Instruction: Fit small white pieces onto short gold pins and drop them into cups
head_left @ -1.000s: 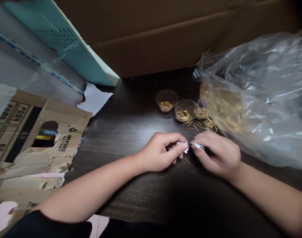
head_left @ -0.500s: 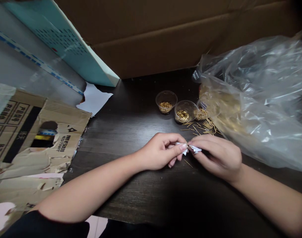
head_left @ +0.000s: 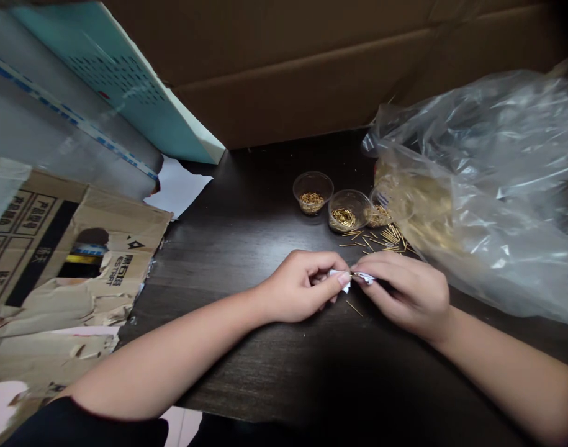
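Observation:
My left hand (head_left: 302, 287) and my right hand (head_left: 405, 290) meet fingertip to fingertip over the dark wooden table (head_left: 246, 248). Both are closed in a pinch, with white tape on the fingertips. A tiny piece (head_left: 357, 274) sits between the two pinches; it is too small to name. One thin gold pin (head_left: 355, 308) lies on the table just under the hands. Behind them, loose gold pins (head_left: 381, 239) are scattered, and two small clear cups (head_left: 313, 192) (head_left: 349, 210) hold gold parts.
A big crumpled clear plastic bag (head_left: 488, 186) with gold parts inside fills the right side. A brown cardboard wall (head_left: 311, 81) stands at the back. Torn printed cardboard (head_left: 64, 248) and a teal board (head_left: 120, 81) lie at the left.
The hands have drawn a little closer, fingertips now touching. The view has barely shifted.

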Demonstrator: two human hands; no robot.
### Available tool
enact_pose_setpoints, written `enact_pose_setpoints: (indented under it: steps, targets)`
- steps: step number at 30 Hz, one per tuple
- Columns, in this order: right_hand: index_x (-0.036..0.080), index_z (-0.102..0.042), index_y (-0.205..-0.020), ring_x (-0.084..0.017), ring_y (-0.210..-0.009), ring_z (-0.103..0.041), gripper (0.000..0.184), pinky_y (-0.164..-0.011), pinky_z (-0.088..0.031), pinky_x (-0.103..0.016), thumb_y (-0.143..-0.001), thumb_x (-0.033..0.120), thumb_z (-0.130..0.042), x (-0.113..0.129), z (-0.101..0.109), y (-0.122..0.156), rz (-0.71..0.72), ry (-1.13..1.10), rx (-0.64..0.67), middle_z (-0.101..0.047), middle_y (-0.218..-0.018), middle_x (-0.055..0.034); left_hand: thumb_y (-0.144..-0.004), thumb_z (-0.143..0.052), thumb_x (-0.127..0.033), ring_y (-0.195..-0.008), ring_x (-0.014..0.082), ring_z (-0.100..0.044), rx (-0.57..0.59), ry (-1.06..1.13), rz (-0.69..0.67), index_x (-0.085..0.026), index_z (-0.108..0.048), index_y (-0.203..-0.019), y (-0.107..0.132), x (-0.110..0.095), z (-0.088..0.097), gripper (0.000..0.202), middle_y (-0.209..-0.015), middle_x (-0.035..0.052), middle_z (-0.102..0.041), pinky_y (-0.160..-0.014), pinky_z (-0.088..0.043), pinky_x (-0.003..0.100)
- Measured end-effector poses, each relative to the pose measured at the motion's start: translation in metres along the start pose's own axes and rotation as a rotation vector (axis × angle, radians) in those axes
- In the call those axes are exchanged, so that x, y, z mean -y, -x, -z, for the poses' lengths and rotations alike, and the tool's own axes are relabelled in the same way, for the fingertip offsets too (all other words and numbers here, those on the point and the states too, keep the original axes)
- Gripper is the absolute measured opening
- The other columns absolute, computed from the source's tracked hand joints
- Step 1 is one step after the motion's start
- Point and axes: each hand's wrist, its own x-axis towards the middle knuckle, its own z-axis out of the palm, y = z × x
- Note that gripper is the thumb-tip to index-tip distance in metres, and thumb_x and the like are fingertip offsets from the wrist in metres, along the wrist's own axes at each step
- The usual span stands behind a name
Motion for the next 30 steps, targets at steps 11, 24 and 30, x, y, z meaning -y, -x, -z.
enact_pose_setpoints:
  steps: [11,24,30]
  targets:
    - [0.020,-0.065,-0.122,-0.018,-0.085,-0.072,0.036,-0.075,-0.061,-0.030,-0.091,0.003,-0.060,-0.0042,-0.0035,0.0022,0.015,0.036,0.002,-0.075,-0.099,-0.0085,-0.096,-0.058,-0.033,-0.051,0.0056,-0.049,-0.066,-0.066,-0.079,-0.012,-0.062,-0.087,0.0006,0.0000,0.0015,0.023,-0.062,-0.0020,-0.058,-0.049,-0.037,0.017]
    - [0.019,-0.063,-0.105,-0.015,-0.076,-0.068,0.021,-0.070,-0.056,-0.027,-0.090,0.005,-0.062,-0.0007,-0.0026,0.0001,-0.025,0.028,0.014,-0.071,-0.088,-0.0048,-0.095,-0.060,-0.032,-0.050,0.0057,-0.048,-0.086,-0.098,-0.114,-0.012,-0.062,-0.085,0.0020,0.0003,0.0010,0.022,-0.062,-0.0018,-0.058,-0.049,-0.035,0.018]
    - [0.017,-0.063,-0.105,-0.014,-0.076,-0.066,0.022,-0.069,-0.055,-0.026,-0.088,0.003,-0.063,-0.0013,-0.0027,0.0003,0.007,-0.001,-0.007,-0.069,-0.087,-0.0043,-0.096,-0.058,-0.030,-0.051,0.0057,-0.048,-0.077,-0.134,-0.125,-0.011,-0.064,-0.087,0.0017,-0.0011,0.0012,0.022,-0.062,-0.0015,-0.059,-0.050,-0.035,0.018]
